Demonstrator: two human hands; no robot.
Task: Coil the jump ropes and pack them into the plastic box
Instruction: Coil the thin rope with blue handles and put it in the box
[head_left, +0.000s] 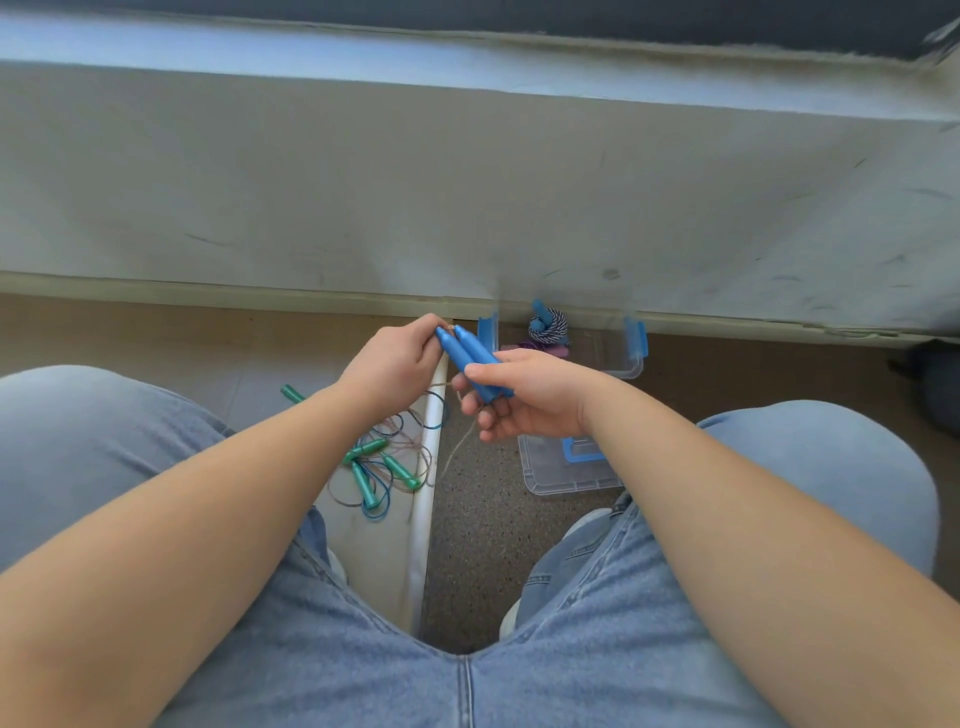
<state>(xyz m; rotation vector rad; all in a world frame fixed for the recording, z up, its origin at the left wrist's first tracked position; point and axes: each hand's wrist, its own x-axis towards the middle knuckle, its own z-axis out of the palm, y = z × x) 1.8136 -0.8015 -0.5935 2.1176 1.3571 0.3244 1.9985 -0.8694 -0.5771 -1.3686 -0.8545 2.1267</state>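
Note:
Two blue jump-rope handles (470, 358) lie side by side in my grip above the floor. My right hand (524, 397) is closed around their lower ends, and my left hand (397, 364) pinches their tips. A thin tan cord (457, 447) hangs down from them. A clear plastic box (621, 358) with blue clips stands behind my right hand by the wall, holding a coiled striped rope (549, 323) and something purple. Loose ropes with green handles (371, 465) lie tangled on the floor below my left forearm.
A clear lid (563, 475) with a blue latch lies on the speckled floor under my right wrist. A white strip (427, 499) runs between the pale floor and the speckled floor. A scuffed white wall (467, 197) rises close ahead. My knees in jeans frame both sides.

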